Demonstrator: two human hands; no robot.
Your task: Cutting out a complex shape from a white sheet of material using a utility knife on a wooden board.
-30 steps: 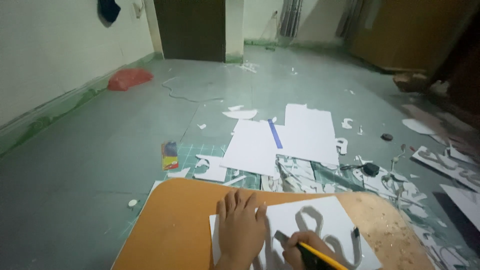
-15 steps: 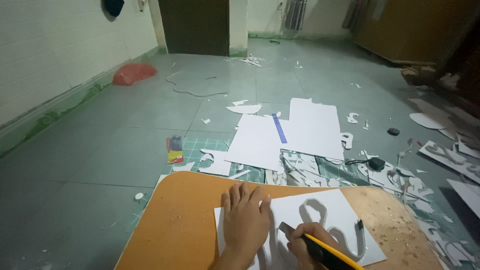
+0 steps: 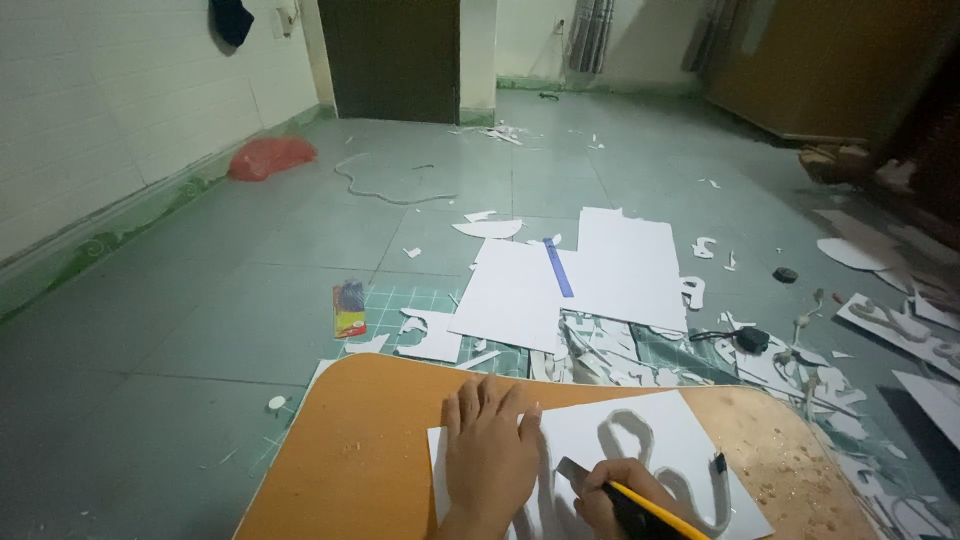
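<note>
Left hand [image 3: 492,450] pressed flat, fingers spread, on a white sheet [image 3: 640,440] lying on the near orange table [image 3: 370,460]; most likely so placed to stop the sheet sliding under the blade. Nothing gripped there, palm simply bearing down. Right hand [image 3: 610,492] just beside it, to the right, fingers closed around a yellow-and-black utility knife [image 3: 640,505], blade end resting at the sheet beside a looping cut-out shape [image 3: 640,450] already marked or partly cut. Knife held low and slanted, like a pen, presumably for control along the curve.

Beyond the table, on the grey floor [image 3: 200,300]: a green cutting mat [image 3: 420,300] under large white sheets [image 3: 570,280], with a blue ruler [image 3: 558,267] lying across them. At the mat's far-left corner, a small flat packet [image 3: 349,309], rectangular, blue above with red and yellow below; print too small to read. White offcuts [image 3: 850,380] scattered to the right. Far left against the tiled wall, a red plastic bag [image 3: 270,157]. A small dark round object [image 3: 785,275] on the floor right of the sheets.
</note>
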